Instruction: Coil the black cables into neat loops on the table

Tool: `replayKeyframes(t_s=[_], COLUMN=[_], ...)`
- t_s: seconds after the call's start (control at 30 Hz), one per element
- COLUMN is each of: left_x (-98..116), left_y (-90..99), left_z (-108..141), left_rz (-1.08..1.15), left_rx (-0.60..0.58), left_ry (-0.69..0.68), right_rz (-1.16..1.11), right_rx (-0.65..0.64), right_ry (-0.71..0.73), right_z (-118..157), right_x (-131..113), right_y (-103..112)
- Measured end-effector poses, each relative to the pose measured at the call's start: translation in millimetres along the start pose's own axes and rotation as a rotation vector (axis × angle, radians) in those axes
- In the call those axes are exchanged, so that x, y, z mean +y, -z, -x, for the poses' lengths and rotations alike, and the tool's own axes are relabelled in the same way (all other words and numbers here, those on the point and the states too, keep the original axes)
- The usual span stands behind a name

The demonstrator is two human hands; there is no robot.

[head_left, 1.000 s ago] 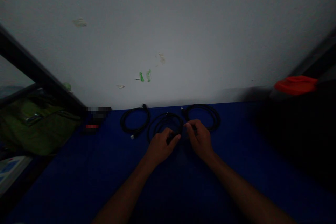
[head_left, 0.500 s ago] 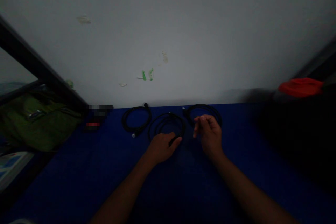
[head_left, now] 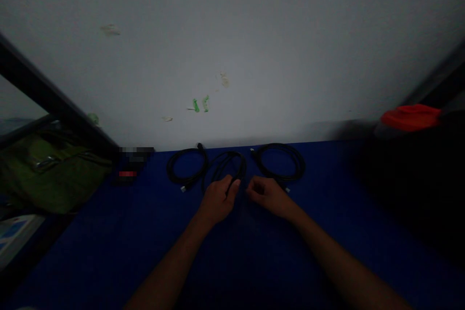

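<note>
A white wall (head_left: 232, 48) dabbed with green marks (head_left: 200, 104) rises behind a blue table (head_left: 90, 261), where 3 coils of black cable lie in a row. The person's left hand (head_left: 218, 198) rests on the near edge of the middle coil (head_left: 227, 167), its fingers (head_left: 234, 185) closed on a strand of the cable. The right hand (head_left: 267, 194), fingers loosely curled, holds nothing visible and sits on the table just below the right coil (head_left: 279, 161), near that coil's plug (head_left: 286, 189). The left coil (head_left: 185, 167) lies apart from both hands. A green bag (head_left: 47, 174) sits beyond the table's left side, a red cloth (head_left: 410, 117) at far right.
</note>
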State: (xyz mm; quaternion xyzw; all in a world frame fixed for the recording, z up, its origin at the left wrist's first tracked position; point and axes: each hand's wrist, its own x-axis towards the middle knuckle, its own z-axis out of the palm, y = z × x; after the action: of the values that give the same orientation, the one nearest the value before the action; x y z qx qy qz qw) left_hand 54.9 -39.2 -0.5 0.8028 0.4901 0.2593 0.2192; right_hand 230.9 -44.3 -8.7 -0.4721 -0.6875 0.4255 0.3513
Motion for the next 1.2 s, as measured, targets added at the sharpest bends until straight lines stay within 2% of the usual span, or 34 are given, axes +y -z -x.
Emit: replayKeyframes(t_s=[0.07,0.13,0.33,0.47,0.63,0.8,0.93,1.03,1.2], left_x=[0.0,0.2,0.4,1.1,-0.1,-0.3,-2.4,-6.1,-3.2], left_y=[1.7,3.1,3.9,2.8,7.1,19.5,24.8,22.2,14.0], left_z=[0.4,1.0,2.6,4.0,3.3,0.8,-0.1,0.2,2.2], left_rz=[0.02,0.035,0.051,-0.06,-0.206,-0.326,-0.381,-0.397,-0.284], left_rx=[0.031,0.054,0.008,-0.026,-0.138,-0.222,-0.229,-0.241,-0.241], left_ry=[0.0,-0.012,-0.204,-0.335,-0.442,-0.409,-0.322,-0.247,-0.192], right_rz=[0.04,-0.068,-0.859,-1.099,-1.043,-0.973,-0.986,-1.027,-1.035], right_rx=[0.033,0.085,0.126,0.199,0.32,0.327,0.279,0.194,0.11], right_ry=[-0.02,-0.05,-0.301,-0.4,-0.418,-0.386,-0.338,-0.356,-0.386], right_z=[-0.5,-1.2,-2.7,-5.2,-7.6,-7.7,-6.8,-5.5,-3.1], right_x=[1.5,1.1,-11.1,-10.3,1.0,4.2,2.4,2.7,6.7], right_y=[-0.2,1.0,9.7,11.8,9.4,7.5,1.4,-6.4,-16.0])
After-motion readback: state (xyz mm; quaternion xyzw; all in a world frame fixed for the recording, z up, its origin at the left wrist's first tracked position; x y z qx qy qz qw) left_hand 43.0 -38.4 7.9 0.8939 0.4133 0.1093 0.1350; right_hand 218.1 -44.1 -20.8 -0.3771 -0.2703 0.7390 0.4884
